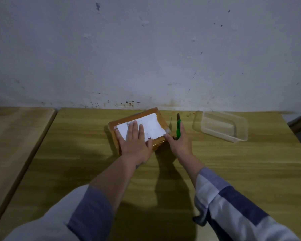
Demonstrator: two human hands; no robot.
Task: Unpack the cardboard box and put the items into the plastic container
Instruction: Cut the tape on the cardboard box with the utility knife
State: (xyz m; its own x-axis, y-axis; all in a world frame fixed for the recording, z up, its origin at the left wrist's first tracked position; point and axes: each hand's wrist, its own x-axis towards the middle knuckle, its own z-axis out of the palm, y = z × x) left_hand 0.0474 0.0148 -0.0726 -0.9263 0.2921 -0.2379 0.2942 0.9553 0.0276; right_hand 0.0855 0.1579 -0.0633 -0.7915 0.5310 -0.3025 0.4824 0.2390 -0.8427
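**A:** What is seen nearest the camera?

**B:** Two forearms in blue-and-white checked sleeves (pixel 233 202) are stretched forward over a yellowish wooden table (pixel 76 162). Dark shadows of the arms are cast on the wood beneath them.

**A:** And the hands?

**B:** The left hand (pixel 135 143) is laid flat, fingers spread and nothing gripped, on top of the cardboard box (pixel 139 129). The right hand (pixel 179 141) is closed around a green utility knife (pixel 178 129), which is held upright just beside the box's right edge, with the blade pointed away from the person. The thumb is touched to the box's near right corner.

**A:** How is the box described?

**B:** It is a flat brown box, wrapped in glossy tape, set at a slight angle near the middle of the table's far half. A white shipping label (pixel 146 127) is stuck across its top, partly covered by the left hand. The box is shut.

**A:** Where is the container?

**B:** A clear plastic container (pixel 222 126) is placed to the right of the box and knife, apart from them, near the table's far edge. Nothing can be made out inside it.

**A:** What lies beyond?

**B:** A second wooden tabletop (pixel 16 136) is seen at the left, and a stained, pale wall (pixel 146 49) rises behind.
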